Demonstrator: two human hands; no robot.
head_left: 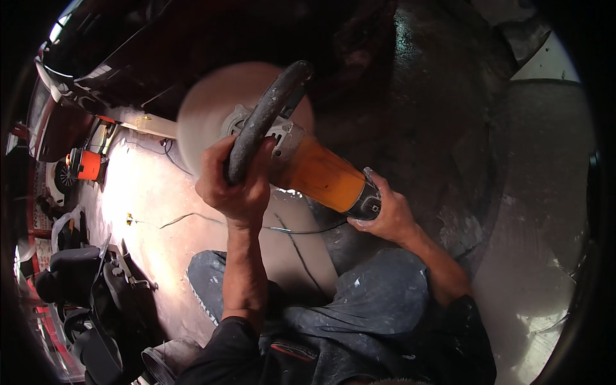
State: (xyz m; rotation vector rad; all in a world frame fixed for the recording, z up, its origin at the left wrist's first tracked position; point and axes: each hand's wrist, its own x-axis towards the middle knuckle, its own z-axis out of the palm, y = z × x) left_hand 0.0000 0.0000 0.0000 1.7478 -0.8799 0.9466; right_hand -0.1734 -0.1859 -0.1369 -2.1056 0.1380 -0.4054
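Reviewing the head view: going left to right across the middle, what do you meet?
Orange container → blurred round polishing pad → left hand gripping the black loop handle → orange polisher body → right hand at the polisher's rear end.

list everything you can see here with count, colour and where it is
polisher: one, orange body, centre, held in both hands
loop handle: one, black, across the polisher head
pad: one, pale, blurred, against the dark car body panel above centre
cord: one, thin, dark, on the floor
orange machine: one, far left on the floor
car seats: dark, lower left, count unclear
left hand: one, gripping the loop handle
right hand: one, at the polisher's rear end
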